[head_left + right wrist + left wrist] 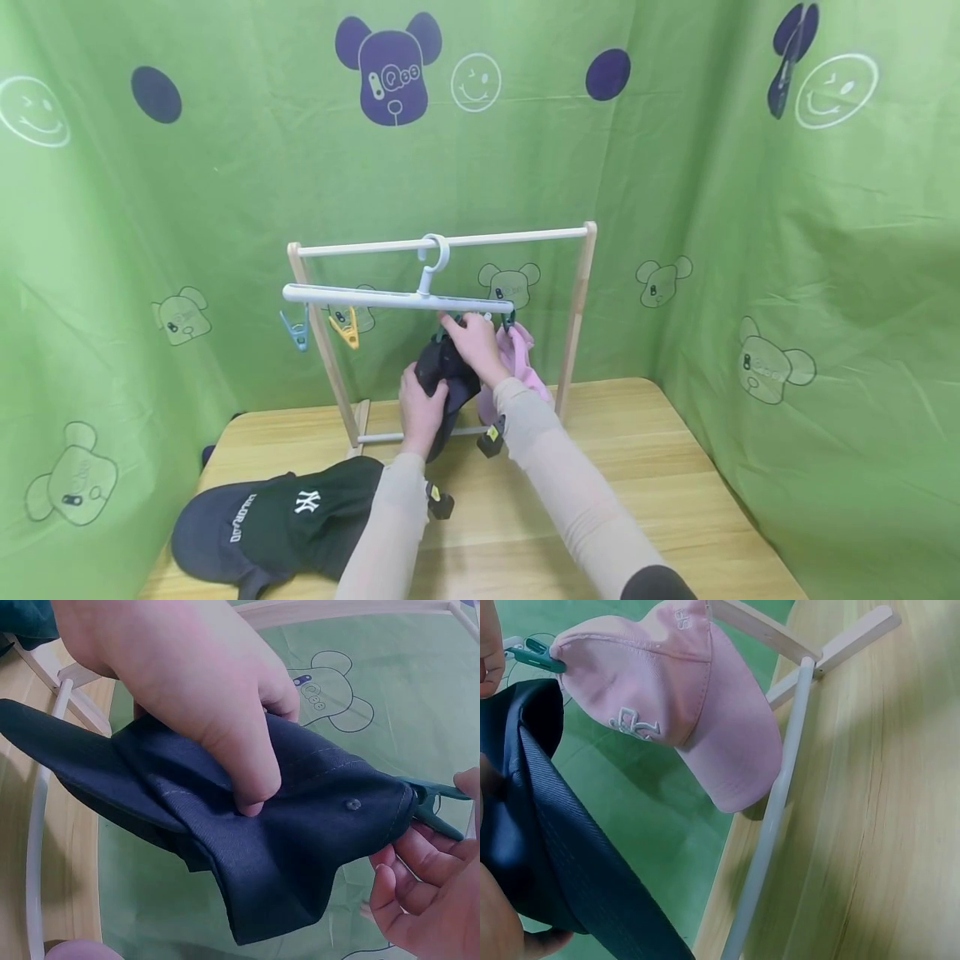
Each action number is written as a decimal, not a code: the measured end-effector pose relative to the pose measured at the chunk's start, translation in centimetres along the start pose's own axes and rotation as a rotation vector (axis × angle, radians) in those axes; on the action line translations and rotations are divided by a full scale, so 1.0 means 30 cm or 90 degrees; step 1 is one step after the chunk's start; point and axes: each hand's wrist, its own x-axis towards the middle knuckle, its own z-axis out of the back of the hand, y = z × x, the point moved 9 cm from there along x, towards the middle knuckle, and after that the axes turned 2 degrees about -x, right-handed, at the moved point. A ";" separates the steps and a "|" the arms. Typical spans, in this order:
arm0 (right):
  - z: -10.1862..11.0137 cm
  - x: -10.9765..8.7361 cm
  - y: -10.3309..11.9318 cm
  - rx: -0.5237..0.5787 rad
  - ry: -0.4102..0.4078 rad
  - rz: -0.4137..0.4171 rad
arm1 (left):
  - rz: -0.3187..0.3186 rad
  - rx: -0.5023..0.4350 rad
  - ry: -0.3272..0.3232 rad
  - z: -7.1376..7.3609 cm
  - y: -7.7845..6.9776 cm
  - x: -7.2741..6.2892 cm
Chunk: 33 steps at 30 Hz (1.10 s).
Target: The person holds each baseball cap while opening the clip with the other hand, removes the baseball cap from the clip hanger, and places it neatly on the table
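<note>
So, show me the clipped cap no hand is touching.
The pink cap, on a green clip; the left hand holds the navy cap, and other dark caps lie on the table.

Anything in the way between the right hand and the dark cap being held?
Only the green clip, which the right hand pinches; its tip meets the edge of the dark cap, held by the left hand. The pink cap hangs off to the right, not between.
</note>
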 end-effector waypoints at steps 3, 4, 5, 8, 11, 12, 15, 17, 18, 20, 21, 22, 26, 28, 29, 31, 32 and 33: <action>-0.003 0.002 0.001 -0.006 0.005 0.002 | -0.006 -0.004 -0.010 0.006 -0.006 -0.001; -0.004 0.002 0.001 -0.008 0.007 0.002 | -0.006 -0.008 -0.013 0.008 -0.010 -0.003; -0.006 0.002 0.000 -0.010 0.009 0.000 | -0.008 -0.013 -0.017 0.011 -0.014 -0.004; -0.010 0.002 -0.002 -0.010 0.011 -0.002 | -0.022 -0.025 -0.032 0.019 -0.026 -0.009; -0.011 0.002 -0.006 -0.002 0.011 -0.005 | -0.036 -0.036 -0.046 0.026 -0.037 -0.012; -0.011 0.002 -0.007 0.005 0.010 -0.006 | -0.040 -0.038 -0.050 0.029 -0.039 -0.012; -0.011 0.000 -0.009 0.017 0.011 -0.008 | -0.043 -0.037 -0.058 0.033 -0.043 -0.013; -0.012 -0.001 -0.010 0.024 0.012 -0.009 | -0.048 -0.032 -0.063 0.036 -0.048 -0.014; -0.012 -0.002 -0.010 0.027 0.014 -0.010 | -0.052 -0.029 -0.066 0.038 -0.051 -0.015; -0.012 -0.004 -0.011 0.030 0.016 -0.011 | -0.060 -0.026 -0.071 0.043 -0.059 -0.017; -0.012 -0.005 -0.011 0.031 0.017 -0.012 | -0.064 -0.025 -0.073 0.044 -0.062 -0.017; -0.013 -0.005 -0.012 0.033 0.020 -0.013 | -0.069 -0.025 -0.075 0.047 -0.066 -0.018; -0.015 -0.008 -0.014 0.039 0.025 -0.014 | -0.080 -0.018 -0.084 0.053 -0.071 -0.019; -0.016 -0.009 -0.015 0.043 0.027 -0.016 | -0.084 -0.018 -0.088 0.058 -0.073 -0.018; -0.016 -0.009 -0.015 0.045 0.027 -0.017 | -0.086 -0.017 -0.091 0.060 -0.075 -0.018; -0.013 -0.011 -0.013 0.049 0.027 -0.018 | -0.089 -0.021 -0.094 0.065 -0.078 -0.016; -0.012 -0.011 -0.011 0.049 0.027 -0.017 | -0.091 -0.023 -0.096 0.068 -0.080 -0.016; -0.012 -0.011 -0.009 0.048 0.026 -0.016 | -0.091 -0.028 -0.096 0.071 -0.082 -0.015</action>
